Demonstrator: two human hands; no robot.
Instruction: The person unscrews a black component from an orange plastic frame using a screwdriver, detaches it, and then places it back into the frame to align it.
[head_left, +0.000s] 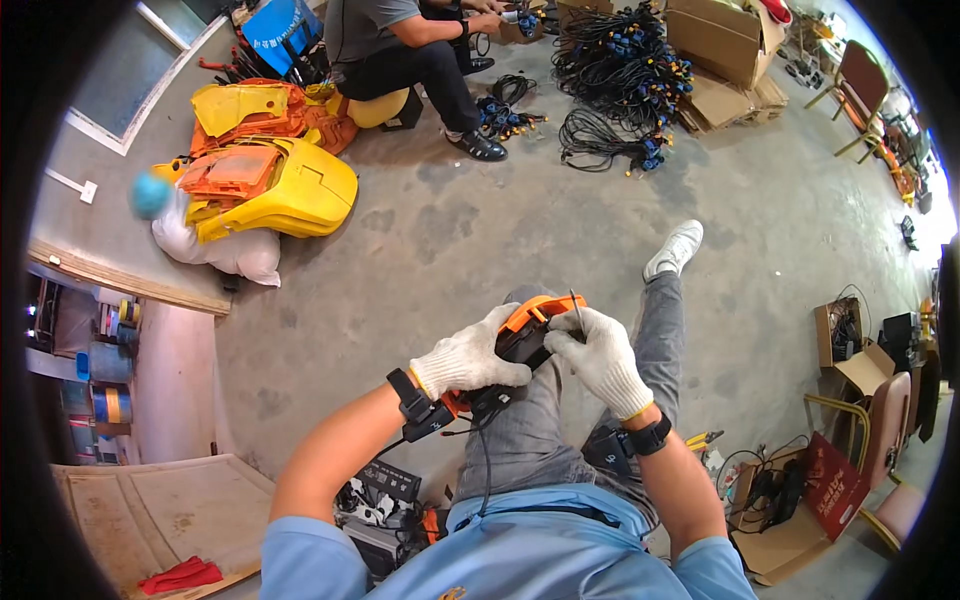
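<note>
My left hand [468, 360], in a white knitted glove, grips an orange-and-black plastic device [524, 346] above my lap. The device is tilted, its orange rim facing away from me and its dark side partly hidden by my fingers. My right hand [606, 362], gloved too, is closed at the device's right edge. A thin rod-like tool [575, 302] sticks up from its fingertips; its kind is too small to tell. A black cable [486, 455] hangs below my left hand across my thigh. Each wrist has a black strap with a box-like unit.
Ahead, a seated person [430, 60] handles cables beside a heap of black cables [620, 70]. Yellow and orange plastic shells [300, 190] lie at left. Black parts [385, 490] sit by my left leg. An open carton [775, 545] and a chair [885, 430] stand at right.
</note>
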